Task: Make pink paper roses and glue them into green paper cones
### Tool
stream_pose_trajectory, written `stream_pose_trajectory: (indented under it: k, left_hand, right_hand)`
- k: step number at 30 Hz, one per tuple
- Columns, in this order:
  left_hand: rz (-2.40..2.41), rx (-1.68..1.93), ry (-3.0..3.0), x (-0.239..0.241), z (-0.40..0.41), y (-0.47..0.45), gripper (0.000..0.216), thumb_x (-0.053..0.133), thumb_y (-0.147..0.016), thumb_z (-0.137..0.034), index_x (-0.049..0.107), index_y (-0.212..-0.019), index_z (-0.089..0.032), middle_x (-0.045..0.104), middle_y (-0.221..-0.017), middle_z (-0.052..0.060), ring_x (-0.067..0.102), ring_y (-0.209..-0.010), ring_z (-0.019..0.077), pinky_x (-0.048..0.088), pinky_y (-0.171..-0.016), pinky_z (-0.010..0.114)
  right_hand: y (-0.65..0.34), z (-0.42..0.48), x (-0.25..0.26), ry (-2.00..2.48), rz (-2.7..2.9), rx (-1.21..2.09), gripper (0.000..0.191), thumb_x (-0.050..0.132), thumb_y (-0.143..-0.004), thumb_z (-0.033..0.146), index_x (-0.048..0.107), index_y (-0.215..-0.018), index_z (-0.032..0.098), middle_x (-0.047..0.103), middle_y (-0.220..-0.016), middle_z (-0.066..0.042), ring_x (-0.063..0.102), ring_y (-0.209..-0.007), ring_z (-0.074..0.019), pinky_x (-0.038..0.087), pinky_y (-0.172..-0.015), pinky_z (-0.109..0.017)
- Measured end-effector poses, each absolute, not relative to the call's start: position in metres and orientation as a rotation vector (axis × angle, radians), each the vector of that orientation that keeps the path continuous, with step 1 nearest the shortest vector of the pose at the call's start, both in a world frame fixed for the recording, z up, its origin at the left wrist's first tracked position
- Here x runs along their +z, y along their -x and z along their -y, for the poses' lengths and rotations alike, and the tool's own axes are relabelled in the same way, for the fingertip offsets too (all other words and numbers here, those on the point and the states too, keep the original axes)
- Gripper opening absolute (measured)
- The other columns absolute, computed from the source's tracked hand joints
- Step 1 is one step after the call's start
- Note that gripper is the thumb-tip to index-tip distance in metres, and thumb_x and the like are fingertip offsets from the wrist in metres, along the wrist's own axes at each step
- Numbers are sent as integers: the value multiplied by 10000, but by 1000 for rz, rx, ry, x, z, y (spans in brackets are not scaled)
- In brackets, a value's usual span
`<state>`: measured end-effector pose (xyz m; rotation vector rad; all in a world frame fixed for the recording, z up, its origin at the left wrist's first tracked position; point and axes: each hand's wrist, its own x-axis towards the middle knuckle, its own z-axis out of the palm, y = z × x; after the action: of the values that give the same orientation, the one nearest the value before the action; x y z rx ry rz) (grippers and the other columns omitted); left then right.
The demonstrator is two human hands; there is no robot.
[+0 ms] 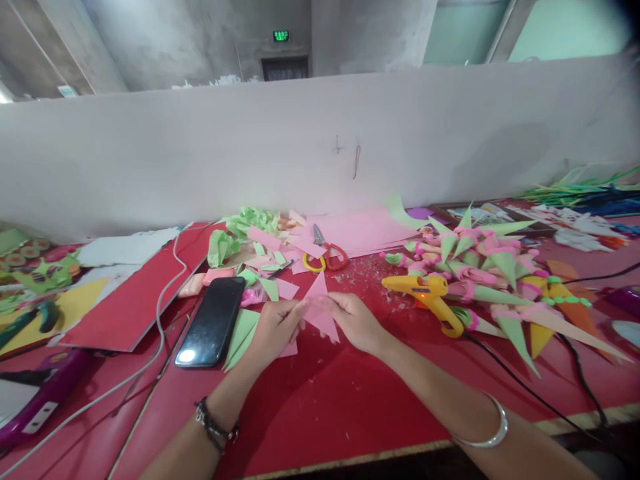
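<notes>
Between my two hands is a pink paper triangle (319, 312), its tip pointing away from me. My left hand (278, 328) pinches its left edge, fingers closed. On the right edge my right hand (356, 323) grips the same paper between thumb and fingers. Just beyond it lie scissors (334, 259) with one yellow and one red handle loop. A yellow hot glue gun (425, 293) rests to the right of my right hand. Green paper pieces (243, 333) lie by my left hand, next to a black phone (213, 327).
Paper cones (505, 267) in green, pink and orange are heaped at the right. Pink sheets (365, 230) and paper scraps (265, 250) lie at the back against a white partition (280, 153). A white cable (160, 313) crosses the red table (320, 413) at the left, beside a red board (135, 300).
</notes>
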<state>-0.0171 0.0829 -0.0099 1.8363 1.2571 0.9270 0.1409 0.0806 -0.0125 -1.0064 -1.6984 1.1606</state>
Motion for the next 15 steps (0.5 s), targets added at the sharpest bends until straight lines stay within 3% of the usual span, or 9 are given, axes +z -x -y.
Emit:
stream_pose_trajectory:
  k: [2, 4, 7, 11, 15]
  left_hand:
    - [-1271, 938, -1774, -9, -83, 17, 495, 382, -807, -442, 428, -411, -148, 388, -306, -46, 355, -303, 50, 277, -391, 178]
    - [-1292, 971, -1699, -7, -83, 16, 498, 382, -799, -451, 422, -404, -150, 381, -299, -45, 344, -294, 47, 261, -375, 178]
    - [-1299, 1026, -1588, -4, -83, 16, 489, 396, -779, -472, 417, -408, -155, 340, -275, -57, 295, -267, 41, 216, -346, 182]
    - [-1237, 1025, -1536, -3, -83, 17, 487, 407, -757, -501, 409, -409, -161, 321, -264, -61, 271, -259, 39, 202, -345, 190]
    - [-1167, 955, -1595, -5, -82, 18, 491, 375, -777, -496, 411, -421, -160, 342, -289, -53, 294, -286, 45, 225, -372, 195]
  right_hand:
    - [-142, -81, -14, 1015, 1725, 1097, 291, 382, -837, 338, 531, -666, 156, 529, -518, 19, 498, -481, -105, 382, -475, -214]
    - [-144, -82, -14, 1009, 1708, 972, 189, 429, -814, 276, 569, -863, 159, 584, -668, -10, 547, -617, -128, 427, -567, -231]
    - [-146, -83, -14, 905, 1708, 867, 408, 423, -794, 156, 425, -1198, 215, 580, -951, -55, 554, -829, -141, 438, -740, -274]
    - [-147, -83, -11, 704, 1890, 800, 363, 440, -770, 92, 568, -1069, 253, 551, -942, -44, 522, -882, -146, 411, -800, -286]
    - [-147, -83, -8, 701, 1859, 880, 187, 534, -754, 184, 644, -901, 219, 519, -836, -24, 513, -778, -132, 417, -721, -263]
